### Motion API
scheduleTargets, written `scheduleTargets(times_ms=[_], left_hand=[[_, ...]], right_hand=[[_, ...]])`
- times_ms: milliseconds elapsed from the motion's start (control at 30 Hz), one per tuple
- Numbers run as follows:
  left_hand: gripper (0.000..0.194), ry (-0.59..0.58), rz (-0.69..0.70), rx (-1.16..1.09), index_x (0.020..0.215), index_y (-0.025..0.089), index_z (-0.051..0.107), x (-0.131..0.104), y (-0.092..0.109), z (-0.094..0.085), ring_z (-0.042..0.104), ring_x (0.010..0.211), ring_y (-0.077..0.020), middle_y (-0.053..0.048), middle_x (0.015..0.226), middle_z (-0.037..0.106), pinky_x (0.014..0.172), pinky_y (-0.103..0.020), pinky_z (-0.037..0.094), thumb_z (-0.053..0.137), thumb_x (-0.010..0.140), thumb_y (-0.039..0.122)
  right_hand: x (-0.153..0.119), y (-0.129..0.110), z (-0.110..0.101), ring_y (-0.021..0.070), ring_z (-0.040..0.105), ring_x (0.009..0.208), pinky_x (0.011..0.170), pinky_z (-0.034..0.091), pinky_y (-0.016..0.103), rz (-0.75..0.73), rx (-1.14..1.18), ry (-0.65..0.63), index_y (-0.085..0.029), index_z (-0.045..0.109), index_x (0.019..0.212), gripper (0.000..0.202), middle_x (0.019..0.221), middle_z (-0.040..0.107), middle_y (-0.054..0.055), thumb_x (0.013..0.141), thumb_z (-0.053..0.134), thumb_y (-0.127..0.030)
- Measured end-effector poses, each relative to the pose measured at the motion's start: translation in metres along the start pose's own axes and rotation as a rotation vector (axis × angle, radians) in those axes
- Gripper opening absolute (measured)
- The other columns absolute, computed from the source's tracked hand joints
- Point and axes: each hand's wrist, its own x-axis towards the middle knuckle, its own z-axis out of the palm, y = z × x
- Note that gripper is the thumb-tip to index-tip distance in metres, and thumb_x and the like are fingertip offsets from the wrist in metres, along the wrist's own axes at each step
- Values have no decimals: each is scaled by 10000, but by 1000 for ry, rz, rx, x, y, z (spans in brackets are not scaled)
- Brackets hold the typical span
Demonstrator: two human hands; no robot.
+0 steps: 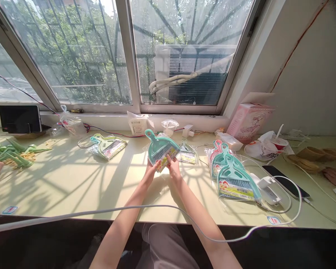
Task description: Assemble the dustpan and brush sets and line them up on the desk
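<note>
- Centrally, above the table (67,183), a teal dustpan set (160,147) is held with its handle pointing up and leftward.
- Left hand (154,167) grips its lower edge, the thumb on the printed label.
- Right hand (173,165) grips the same edge close beside it, by the label's other end.
- Just behind lies a green dustpan set (187,154) on the table.
- Rightward, packaged teal and pink sets overlap in a pile (235,181), near a white power adapter (269,191) and a black phone (285,181).
- Leftward, a yellow-green set (109,146) lies well apart.
- A white cable (168,206) crosses before both forearms.
</note>
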Motion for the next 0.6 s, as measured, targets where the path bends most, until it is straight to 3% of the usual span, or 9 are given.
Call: scheduleTargets(times_ms=[167, 267, 367, 433, 533, 600], left_hand=[[922, -91, -98, 5, 1534, 316, 667, -6, -2, 6, 764, 1358, -393, -141, 1419, 798, 1065, -530, 661, 1062, 724, 508], [830, -134, -165, 41, 1463, 269, 706, -5, -2, 8, 826, 1206, -402, -174, 1352, 828, 924, -514, 704, 1050, 744, 500], [768, -113, -201, 79, 1370, 213, 730, 1, -3, 6, 867, 961, -360, -179, 1199, 861, 803, -467, 709, 1041, 729, 499], [740, -67, -210, 83, 1323, 191, 731, 7, -1, 3, 854, 822, -318, -154, 1092, 865, 738, -437, 703, 1031, 710, 475], [699, -8, -208, 61, 1285, 177, 725, 15, 11, -7, 832, 741, -283, -132, 1039, 865, 657, -380, 683, 1008, 701, 436], [677, 31, -204, 48, 1292, 176, 716, 18, 21, -17, 831, 730, -275, -133, 1066, 863, 612, -350, 658, 986, 724, 428]], right_hand=[[-3, 6, -1, 334, 837, 1216, 1009, 723, 476, -47, -5, 91, -253, 784, 1217, 476, 1211, 880, 131, 867, 872, -563], [-2, 6, -2, 319, 838, 1192, 988, 720, 450, -86, 3, 131, -259, 776, 1158, 442, 1158, 882, 129, 883, 877, -590], [-1, 1, 0, 305, 850, 1098, 963, 723, 439, -29, 8, 203, -260, 727, 1004, 372, 1035, 876, 97, 878, 903, -563], [1, -4, 3, 303, 861, 1043, 966, 726, 445, 38, -14, 171, -258, 699, 925, 347, 953, 862, 87, 902, 897, -543], [4, -17, 4, 335, 872, 1008, 976, 728, 493, 111, -80, 13, -236, 744, 916, 372, 866, 846, 114, 982, 817, -595], [6, -26, 0, 366, 871, 1000, 981, 722, 542, 71, -185, -24, -216, 781, 933, 427, 832, 836, 131, 1012, 759, -635]])
